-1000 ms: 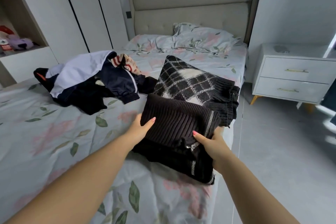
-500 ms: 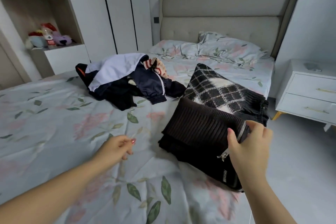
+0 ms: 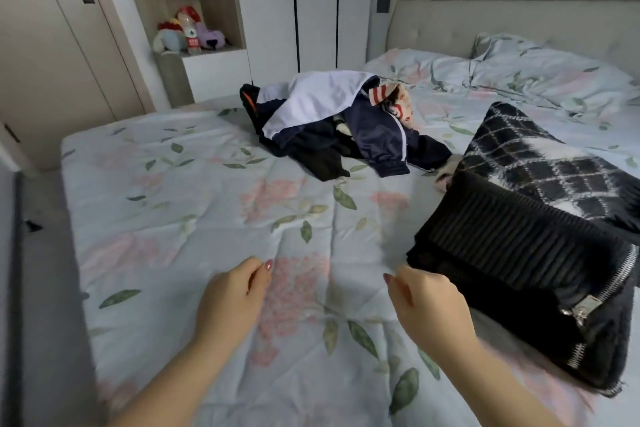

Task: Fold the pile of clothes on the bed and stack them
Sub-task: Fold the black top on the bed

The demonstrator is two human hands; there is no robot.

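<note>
A folded black ribbed zip cardigan (image 3: 512, 253) lies at the right of the bed, partly on top of a folded black-and-white checked knit (image 3: 540, 163). An unfolded pile of clothes (image 3: 332, 118), with a white and navy jacket on top, sits in the middle of the bed farther back. My left hand (image 3: 232, 298) hovers over the floral sheet with loosely curled fingers and holds nothing. My right hand (image 3: 426, 305) is just left of the cardigan's near corner, fingers loosely curled, empty.
The floral sheet (image 3: 194, 218) covers the bed; pillows (image 3: 540, 69) lie at the padded headboard. A shelf with plush toys (image 3: 190, 31) and a wardrobe stand behind the bed. A door (image 3: 52, 45) is at the left.
Both hands let go of the black cardigan and pulled back toward me. The view swung left, so the folded stack now sits at the right edge.
</note>
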